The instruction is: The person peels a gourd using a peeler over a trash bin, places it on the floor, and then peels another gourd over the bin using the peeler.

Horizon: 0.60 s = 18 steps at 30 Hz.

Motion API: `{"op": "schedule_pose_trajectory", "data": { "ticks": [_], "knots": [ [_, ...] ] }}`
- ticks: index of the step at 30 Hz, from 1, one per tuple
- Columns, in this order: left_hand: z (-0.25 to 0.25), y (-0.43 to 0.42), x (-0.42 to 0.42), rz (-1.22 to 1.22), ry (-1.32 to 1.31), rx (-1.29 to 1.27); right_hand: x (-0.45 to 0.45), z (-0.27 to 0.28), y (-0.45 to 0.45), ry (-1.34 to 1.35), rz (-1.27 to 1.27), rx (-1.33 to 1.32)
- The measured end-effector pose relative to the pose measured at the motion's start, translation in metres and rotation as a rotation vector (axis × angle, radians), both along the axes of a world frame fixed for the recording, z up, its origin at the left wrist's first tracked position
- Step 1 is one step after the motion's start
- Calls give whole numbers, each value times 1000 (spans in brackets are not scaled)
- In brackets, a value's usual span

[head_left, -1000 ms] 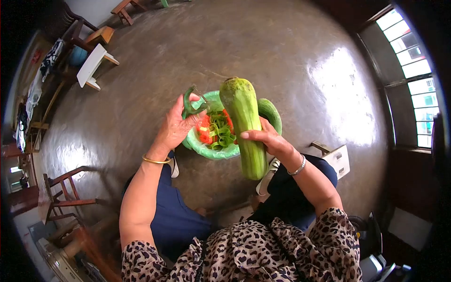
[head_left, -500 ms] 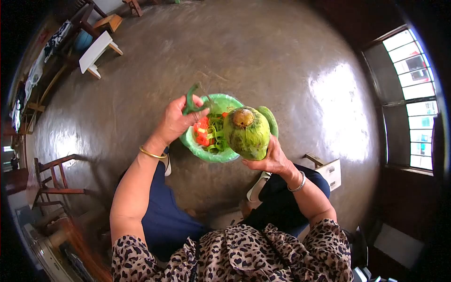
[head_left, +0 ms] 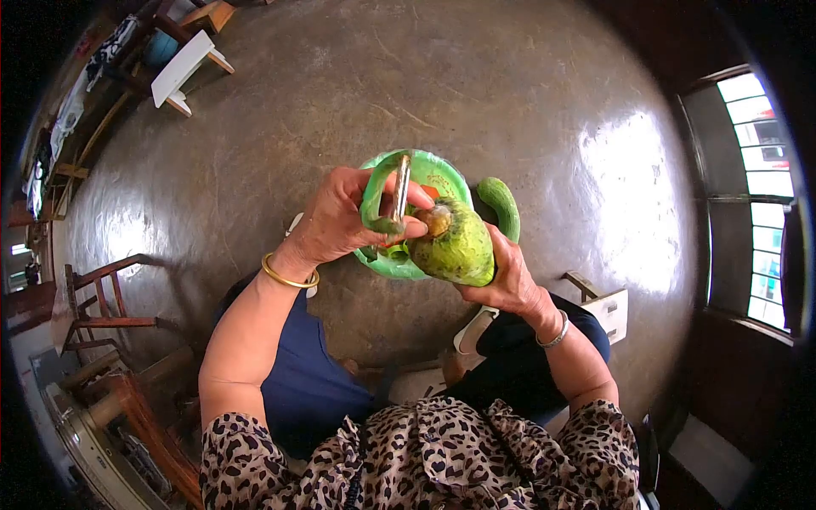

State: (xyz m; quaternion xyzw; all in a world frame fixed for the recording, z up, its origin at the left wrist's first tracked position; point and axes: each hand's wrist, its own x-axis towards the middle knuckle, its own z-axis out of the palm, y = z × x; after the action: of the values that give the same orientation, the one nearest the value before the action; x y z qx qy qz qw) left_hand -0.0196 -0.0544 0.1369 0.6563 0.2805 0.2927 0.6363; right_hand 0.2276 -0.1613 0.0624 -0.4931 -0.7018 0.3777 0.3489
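Note:
My left hand point(head_left: 340, 217) is closed around a green-handled peeler point(head_left: 371, 202), its metal blade standing up. The fingertips of that hand touch or nearly touch the brown stem end of a large, rounded green gourd point(head_left: 459, 246). My right hand point(head_left: 508, 276) grips the gourd from its right side and below. The gourd is tilted, stem end toward my left hand, its skin bright green with dark patches. Beneath both hands stands a green basin point(head_left: 459, 174) with a plastic liner. Green peelings and orange-red pieces show in it, partly hidden by my hands.
A long green cucumber-like vegetable point(head_left: 500, 206) lies on the floor right of the basin. A small white stool point(head_left: 608, 314) is by my right leg. Further off are a white bench point(head_left: 183, 68) and a wooden chair point(head_left: 106, 297). A barred window point(head_left: 756, 195) is on the right.
My left hand with the peeler has moved right to the gourd's stem end. The gourd has tilted, turning its stem end left. The view has shifted slightly.

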Motion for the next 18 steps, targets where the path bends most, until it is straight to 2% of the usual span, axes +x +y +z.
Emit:
{"op": "schedule_pose_trajectory", "data": {
  "ticks": [4, 14, 16, 18],
  "knots": [
    [0, -2, -2, -48, 92, 53, 0, -3, -1, -56, 2, 49],
    [-5, -2, 0, -49, 12, 88, 0, -7, -3, -107, 17, 74],
    [-4, -4, 1, -47, -26, -29, -1, -9, -4, -88, 3, 28],
    [-8, -3, 0, -41, 1, 23, -2, -8, -5, -55, 14, -46]
  ]
}}
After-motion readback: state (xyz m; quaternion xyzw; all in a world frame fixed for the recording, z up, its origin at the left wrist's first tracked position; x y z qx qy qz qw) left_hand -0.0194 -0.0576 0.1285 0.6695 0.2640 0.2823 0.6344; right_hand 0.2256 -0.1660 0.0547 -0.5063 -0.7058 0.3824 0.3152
